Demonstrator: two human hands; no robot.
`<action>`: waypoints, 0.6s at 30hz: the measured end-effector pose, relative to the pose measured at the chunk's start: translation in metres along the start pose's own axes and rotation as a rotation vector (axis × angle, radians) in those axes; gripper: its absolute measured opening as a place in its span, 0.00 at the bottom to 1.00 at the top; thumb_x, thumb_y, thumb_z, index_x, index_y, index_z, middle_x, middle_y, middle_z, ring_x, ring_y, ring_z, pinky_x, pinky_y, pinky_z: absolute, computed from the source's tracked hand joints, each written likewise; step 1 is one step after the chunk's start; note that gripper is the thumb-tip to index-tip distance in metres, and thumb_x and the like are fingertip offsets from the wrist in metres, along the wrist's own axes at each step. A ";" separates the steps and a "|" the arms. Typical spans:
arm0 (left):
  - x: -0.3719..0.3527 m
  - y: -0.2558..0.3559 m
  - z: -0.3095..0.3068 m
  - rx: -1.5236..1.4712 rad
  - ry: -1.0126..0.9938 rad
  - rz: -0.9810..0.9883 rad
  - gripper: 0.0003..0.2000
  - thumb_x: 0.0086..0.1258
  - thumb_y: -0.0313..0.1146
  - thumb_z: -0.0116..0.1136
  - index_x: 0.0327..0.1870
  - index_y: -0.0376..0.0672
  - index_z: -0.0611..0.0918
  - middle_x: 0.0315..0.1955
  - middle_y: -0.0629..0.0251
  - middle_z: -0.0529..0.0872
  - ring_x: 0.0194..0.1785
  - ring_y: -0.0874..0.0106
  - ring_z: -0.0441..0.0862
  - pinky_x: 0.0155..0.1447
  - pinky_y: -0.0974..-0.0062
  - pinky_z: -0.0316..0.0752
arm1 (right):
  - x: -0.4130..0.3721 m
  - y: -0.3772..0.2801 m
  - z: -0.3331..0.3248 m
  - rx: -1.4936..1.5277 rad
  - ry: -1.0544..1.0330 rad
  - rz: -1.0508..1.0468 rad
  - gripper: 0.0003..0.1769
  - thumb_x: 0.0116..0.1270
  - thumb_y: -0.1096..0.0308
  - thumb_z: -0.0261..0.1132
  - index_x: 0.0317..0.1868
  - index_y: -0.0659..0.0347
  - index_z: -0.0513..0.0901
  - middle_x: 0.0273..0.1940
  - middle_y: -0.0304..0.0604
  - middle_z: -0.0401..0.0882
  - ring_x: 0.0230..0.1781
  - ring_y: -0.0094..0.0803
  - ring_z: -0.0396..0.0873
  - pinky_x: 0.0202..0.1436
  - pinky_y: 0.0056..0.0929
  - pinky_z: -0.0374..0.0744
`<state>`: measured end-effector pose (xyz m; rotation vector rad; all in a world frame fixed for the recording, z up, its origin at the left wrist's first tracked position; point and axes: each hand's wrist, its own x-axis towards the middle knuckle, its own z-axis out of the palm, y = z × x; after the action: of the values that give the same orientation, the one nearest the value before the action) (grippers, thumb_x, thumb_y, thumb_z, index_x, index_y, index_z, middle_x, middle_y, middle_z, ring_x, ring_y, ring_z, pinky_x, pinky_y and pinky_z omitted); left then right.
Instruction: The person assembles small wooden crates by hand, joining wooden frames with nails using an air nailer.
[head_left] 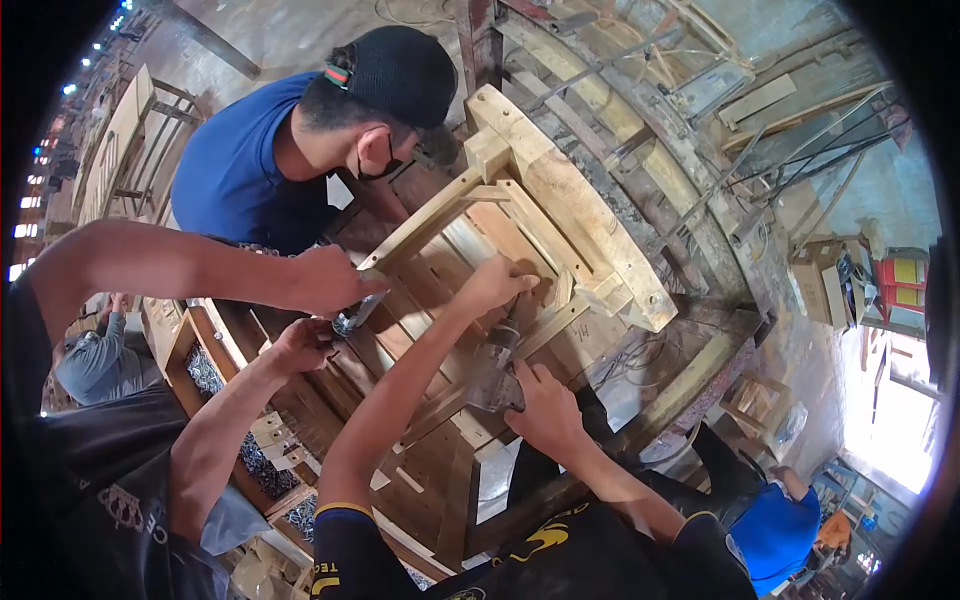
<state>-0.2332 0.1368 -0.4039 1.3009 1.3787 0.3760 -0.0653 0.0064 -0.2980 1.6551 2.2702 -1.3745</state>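
My right hand (548,408) is wrapped around a power drill (492,372), whose front end points up toward the wooden frame. Close to the drill's tip, my left hand (492,286) has its fingers pinched at the frame's side rail; whatever they hold is too small to make out. The slatted wooden frame (430,225) lies in front of me, with a thick curved board (570,200) at its far right end. On the left, a co-worker's two hands (318,290) hold a metal tool (358,316) against the frame's opposite side.
Across the frame, a person in a blue shirt (245,165) and a cap leans in. Wooden trays of metal fasteners (258,470) stand at the left. A heavy work table's edge (690,375) runs along the right. Cardboard boxes (820,285) lie farther off, and another person in blue (775,525) is at lower right.
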 end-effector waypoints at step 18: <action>0.024 0.001 0.035 0.010 -0.209 0.294 0.16 0.74 0.37 0.50 0.32 0.35 0.84 0.28 0.52 0.85 0.34 0.60 0.82 0.43 0.65 0.74 | 0.012 -0.021 0.023 0.097 0.071 0.159 0.39 0.56 0.69 0.68 0.64 0.77 0.59 0.49 0.68 0.68 0.44 0.65 0.76 0.46 0.50 0.78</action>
<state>-0.1969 0.1420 -0.4254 1.5109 1.0182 0.4180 -0.0977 -0.0003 -0.3043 1.8962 2.0841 -1.4324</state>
